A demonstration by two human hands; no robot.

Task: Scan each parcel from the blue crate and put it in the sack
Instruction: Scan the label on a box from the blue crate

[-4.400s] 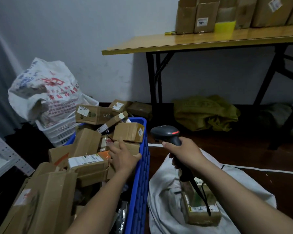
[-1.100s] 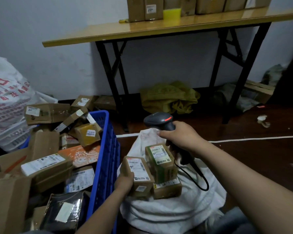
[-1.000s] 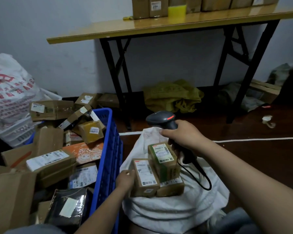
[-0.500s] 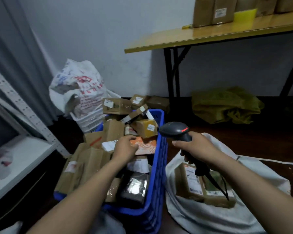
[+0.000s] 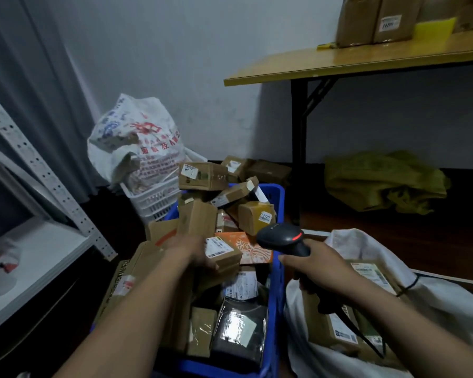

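The blue crate [image 5: 278, 271] stands in front of me, heaped with cardboard parcels. My left hand [image 5: 189, 252], blurred by motion, grips a long cardboard parcel [image 5: 227, 257] with a white label, just above the heap. My right hand [image 5: 321, 270] holds the black barcode scanner [image 5: 281, 237] over the crate's right rim, its head beside that parcel and its red light on. The white sack [image 5: 437, 298] lies open at the right with boxed parcels [image 5: 339, 330] inside. An orange parcel [image 5: 246, 248] lies under the scanner.
A printed white bag [image 5: 137, 143] sits in a white basket [image 5: 153, 199] behind the crate. A white metal shelf [image 5: 36, 257] stands at the left. A yellow folding table [image 5: 366, 64] carries boxes at the back right, with a green sack [image 5: 382, 181] on the floor beneath it.
A second ago my left hand set a box in the sack. It then went to the crate and has now taken hold of the labelled parcel. The scanner has moved over the crate's rim.
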